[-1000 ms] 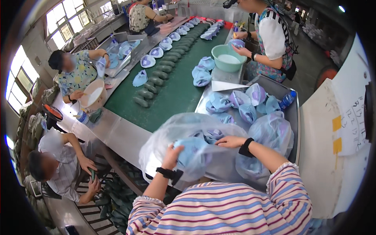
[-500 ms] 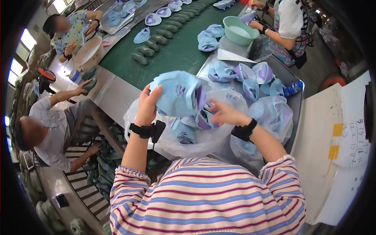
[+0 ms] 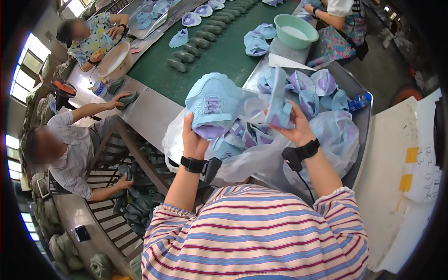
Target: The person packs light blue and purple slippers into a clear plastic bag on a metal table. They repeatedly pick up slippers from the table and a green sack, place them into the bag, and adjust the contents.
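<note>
A light blue shoe upper (image 3: 217, 95) with purple laces and lining is in my left hand (image 3: 193, 140), which grips it from below, its laced top facing up. My right hand (image 3: 298, 127) pinches a second light blue shoe upper (image 3: 278, 100), tilted on edge, its purple lining showing near my fingers. Beneath both hands lies an open clear plastic bag (image 3: 242, 164) with more blue and purple uppers (image 3: 226, 148) in it. Black bands with small boxes circle both my wrists.
A metal tray (image 3: 368, 122) at the right holds loose uppers (image 3: 309, 88), another filled bag (image 3: 338, 135) and a blue-capped bottle (image 3: 360, 101). Dark green shoe lasts (image 3: 199, 42) line the green table (image 3: 154, 65). A mint basin (image 3: 296, 31) stands beyond. Three people work nearby.
My right hand has taken hold of a second upper and lifted it. The left hand has turned its upper so the laces face up. The view has shifted slightly.
</note>
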Demonstrator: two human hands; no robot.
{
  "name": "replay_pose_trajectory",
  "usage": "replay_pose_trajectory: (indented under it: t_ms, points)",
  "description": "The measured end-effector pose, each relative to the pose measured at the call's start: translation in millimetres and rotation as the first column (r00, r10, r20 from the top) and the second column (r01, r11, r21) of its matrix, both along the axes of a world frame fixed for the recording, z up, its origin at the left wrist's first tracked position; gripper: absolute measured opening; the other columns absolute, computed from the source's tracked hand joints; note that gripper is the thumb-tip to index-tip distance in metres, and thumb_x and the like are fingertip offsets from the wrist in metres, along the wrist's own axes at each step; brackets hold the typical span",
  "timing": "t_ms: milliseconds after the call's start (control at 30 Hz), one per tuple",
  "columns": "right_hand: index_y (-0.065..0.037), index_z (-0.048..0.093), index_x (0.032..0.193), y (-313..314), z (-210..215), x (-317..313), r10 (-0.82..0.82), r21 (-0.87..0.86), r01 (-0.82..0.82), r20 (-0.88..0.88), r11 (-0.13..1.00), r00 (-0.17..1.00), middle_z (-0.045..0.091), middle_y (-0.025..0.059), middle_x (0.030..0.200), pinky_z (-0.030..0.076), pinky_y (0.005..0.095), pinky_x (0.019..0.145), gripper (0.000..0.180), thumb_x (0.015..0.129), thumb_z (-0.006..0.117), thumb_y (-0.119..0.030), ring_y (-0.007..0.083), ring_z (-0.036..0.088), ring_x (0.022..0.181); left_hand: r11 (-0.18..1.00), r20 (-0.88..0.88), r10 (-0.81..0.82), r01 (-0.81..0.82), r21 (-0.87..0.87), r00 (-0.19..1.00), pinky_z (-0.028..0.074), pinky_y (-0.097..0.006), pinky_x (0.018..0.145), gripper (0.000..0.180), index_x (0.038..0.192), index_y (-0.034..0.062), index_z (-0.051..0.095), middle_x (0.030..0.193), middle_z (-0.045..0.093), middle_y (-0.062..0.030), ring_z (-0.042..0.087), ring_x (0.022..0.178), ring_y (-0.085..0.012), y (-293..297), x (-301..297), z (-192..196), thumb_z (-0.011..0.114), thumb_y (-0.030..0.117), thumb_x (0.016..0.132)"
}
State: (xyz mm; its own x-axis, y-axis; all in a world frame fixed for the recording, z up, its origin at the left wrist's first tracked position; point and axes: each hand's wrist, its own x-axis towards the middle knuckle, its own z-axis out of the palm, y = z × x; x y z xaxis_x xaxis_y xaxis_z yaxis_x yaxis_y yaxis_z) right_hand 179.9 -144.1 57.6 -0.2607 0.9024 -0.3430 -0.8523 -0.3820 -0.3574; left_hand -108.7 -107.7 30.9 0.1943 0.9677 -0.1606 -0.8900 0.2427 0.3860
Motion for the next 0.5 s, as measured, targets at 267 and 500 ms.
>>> replay_pose_trajectory:
  t_ms: [267, 500]
  points:
    - [-0.005, 0.05, 0.112, 12, 4, -33, 0.1, 0.174, -0.183, 0.402, 0.967, 0.91, 0.056, 0.0035, 0.101, 0.046, 0.0303, 0.08, 0.044, 0.078, 0.064, -0.029, 0.015, 0.056, 0.091, 0.989, -0.035, -0.094, 0.098, 0.113, 0.995, 0.035, -0.041, 0.094, 0.032, 0.119, 0.0086, 0.041, 0.118, 0.05, -0.0072, 0.047, 0.108, -0.0221, -3, 43, 11, 0.046, 0.018, 0.09]
    - [-0.006, 0.045, 0.116, 54, 3, 95, -0.181, 0.107, 0.27, 0.946, 0.957, 0.269, 0.047, 0.0102, 0.11, 0.049, 0.036, 0.07, 0.055, 0.076, 0.065, -0.038, 0.026, 0.049, 0.1, 0.981, -0.155, 0.184, -0.191, -0.031, 0.971, 0.039, -0.037, 0.09, 0.032, 0.11, -0.0009, 0.047, 0.108, 0.055, -0.012, 0.052, 0.101, -0.0238, 30, -44, -3, 0.043, 0.021, 0.087]
